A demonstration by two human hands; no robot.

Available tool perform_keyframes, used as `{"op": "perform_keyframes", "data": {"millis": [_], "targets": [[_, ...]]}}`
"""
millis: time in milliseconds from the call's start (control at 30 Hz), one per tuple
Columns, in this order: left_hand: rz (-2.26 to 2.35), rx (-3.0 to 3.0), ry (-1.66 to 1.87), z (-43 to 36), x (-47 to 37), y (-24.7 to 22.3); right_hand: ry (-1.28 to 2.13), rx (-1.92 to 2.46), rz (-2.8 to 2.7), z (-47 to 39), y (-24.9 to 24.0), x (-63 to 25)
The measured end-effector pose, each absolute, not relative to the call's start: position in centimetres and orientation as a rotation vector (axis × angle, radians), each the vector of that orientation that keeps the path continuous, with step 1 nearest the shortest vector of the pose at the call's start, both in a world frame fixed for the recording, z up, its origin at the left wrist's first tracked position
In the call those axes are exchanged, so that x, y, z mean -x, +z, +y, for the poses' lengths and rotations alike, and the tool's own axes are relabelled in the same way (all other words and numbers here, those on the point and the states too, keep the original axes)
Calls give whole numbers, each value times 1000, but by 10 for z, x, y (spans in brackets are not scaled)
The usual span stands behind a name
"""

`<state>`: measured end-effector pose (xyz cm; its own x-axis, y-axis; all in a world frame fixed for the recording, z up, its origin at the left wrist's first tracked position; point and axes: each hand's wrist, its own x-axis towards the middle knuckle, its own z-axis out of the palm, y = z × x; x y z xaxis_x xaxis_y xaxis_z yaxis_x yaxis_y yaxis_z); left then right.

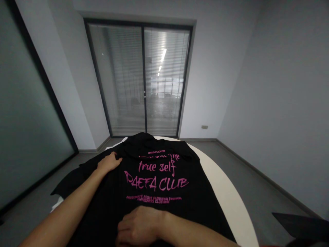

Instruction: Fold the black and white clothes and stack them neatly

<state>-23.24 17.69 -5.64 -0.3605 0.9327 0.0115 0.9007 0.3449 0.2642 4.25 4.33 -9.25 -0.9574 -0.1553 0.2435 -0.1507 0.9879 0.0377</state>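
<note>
A black T-shirt [159, 185] with pink lettering lies spread over a table, its far part rumpled and folded over some of the print. My left hand [110, 162] is on the shirt's left side towards the far end, fingers bent and closed on the fabric. Nearer to me, my right hand [140, 224] is curled closed on the cloth below the printed words. Its fingertips are partly hidden by the hand itself. More black cloth [67, 180] hangs past the left edge, with bits of white material showing beneath.
The pale rounded table edge [231, 192] runs along the right of the shirt. A dark flat object [303, 226] juts in at the lower right. Beyond the table stand glass doors with blinds [144, 82], and a frosted glass panel [25, 113] is at the left.
</note>
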Motion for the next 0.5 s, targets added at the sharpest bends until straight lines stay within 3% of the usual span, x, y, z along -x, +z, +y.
{"op": "perform_keyframes", "data": {"millis": [267, 500], "targets": [[2406, -1745, 347, 182, 236, -60, -66, -115, -2856, 19, -64, -16], [2297, -1759, 328, 180, 253, -51, -181, -149, -2876, 18, -86, 2]]}}
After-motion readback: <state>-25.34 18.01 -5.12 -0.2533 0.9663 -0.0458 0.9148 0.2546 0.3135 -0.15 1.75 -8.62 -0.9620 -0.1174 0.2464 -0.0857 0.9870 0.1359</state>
